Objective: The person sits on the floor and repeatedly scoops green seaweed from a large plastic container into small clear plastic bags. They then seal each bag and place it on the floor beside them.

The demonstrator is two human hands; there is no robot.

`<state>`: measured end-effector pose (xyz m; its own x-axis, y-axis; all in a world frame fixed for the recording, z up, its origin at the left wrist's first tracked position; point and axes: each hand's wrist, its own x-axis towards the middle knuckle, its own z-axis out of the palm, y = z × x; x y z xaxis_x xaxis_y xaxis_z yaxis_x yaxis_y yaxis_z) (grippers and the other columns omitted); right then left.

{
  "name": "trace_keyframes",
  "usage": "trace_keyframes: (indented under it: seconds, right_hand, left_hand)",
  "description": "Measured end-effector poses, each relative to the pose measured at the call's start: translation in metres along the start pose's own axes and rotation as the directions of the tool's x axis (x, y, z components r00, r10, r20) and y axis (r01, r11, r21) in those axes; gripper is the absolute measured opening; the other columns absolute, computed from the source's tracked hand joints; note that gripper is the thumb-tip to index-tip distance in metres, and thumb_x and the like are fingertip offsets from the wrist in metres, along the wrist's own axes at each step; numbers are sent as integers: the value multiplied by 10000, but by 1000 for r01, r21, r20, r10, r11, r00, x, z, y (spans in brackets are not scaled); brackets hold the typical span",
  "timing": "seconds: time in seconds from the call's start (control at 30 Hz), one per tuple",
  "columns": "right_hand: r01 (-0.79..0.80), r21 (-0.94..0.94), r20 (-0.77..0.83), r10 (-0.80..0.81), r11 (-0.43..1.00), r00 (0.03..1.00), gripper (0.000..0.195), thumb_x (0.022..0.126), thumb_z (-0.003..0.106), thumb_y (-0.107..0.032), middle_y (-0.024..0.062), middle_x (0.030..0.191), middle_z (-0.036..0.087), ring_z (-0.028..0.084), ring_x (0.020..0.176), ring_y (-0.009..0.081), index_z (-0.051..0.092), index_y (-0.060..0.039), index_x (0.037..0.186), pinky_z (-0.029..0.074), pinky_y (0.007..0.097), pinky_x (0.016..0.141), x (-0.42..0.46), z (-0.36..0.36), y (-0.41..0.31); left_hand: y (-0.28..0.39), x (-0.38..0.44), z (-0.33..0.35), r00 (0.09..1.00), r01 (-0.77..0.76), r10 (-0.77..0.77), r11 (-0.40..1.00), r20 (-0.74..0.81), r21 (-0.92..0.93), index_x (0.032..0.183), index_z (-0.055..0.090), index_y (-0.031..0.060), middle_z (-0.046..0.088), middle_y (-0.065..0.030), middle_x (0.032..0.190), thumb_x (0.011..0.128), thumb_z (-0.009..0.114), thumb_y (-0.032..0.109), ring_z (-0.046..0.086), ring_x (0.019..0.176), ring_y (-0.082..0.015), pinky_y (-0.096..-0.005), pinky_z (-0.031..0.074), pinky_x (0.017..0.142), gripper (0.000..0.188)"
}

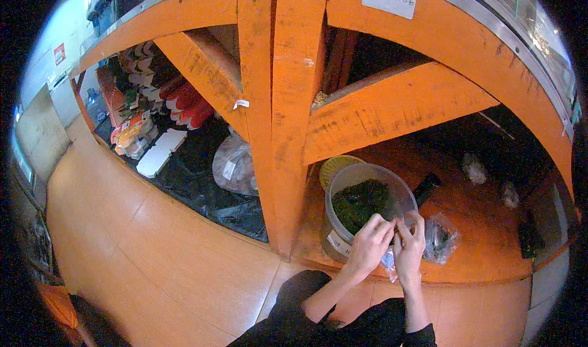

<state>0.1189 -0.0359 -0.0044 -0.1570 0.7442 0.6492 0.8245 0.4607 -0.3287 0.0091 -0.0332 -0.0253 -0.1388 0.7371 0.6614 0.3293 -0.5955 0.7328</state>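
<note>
My left hand (373,245) and my right hand (410,242) meet with fingertips together at the near right rim of a round translucent plastic tub (337,181). Dark green material (360,204) lies inside the tub. Both hands' fingers are bent as if around something small, but what is between them is hidden. A small clear plastic bag (389,266) with bluish contents shows below and between my hands. Just right of my right hand lies another clear plastic bag (440,237) with dark contents. A yellow ribbed round object (337,165) is behind the tub.
An orange wooden frame (290,117) with diagonal braces stands above the orange lower shelf (482,250). Behind the tub lies a black object (427,186). Left of the post are a large wrapped plastic bag (235,165), white boxes (161,153) and stacked red items (190,103) on black sheeting.
</note>
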Motion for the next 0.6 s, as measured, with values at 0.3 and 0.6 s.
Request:
trace_keyframes:
  seconds: [0.3, 0.6]
  right_hand:
    - [-181, 92, 220, 157, 979, 963, 230, 689, 659, -83, 167, 981, 584, 601, 826, 307, 608, 23, 887, 479, 342, 700, 6, -23, 21]
    - [1, 75, 316, -25, 997, 948, 317, 683, 687, -214, 157, 1124, 500, 538, 988, 323, 623, -8, 916, 450, 371, 829, 38, -25, -15]
  left_hand:
    - [3, 12, -19, 931, -151, 172, 984, 323, -90, 1123, 546, 82, 479, -87, 1135, 673, 681, 138, 479, 1055, -241, -386, 370, 933, 473]
    - [-26, 23, -32, 924, -293, 262, 953, 278, 76, 1117, 540, 78, 538, -78, 1131, 651, 675, 186, 494, 1068, -238, -432, 288, 1005, 496]
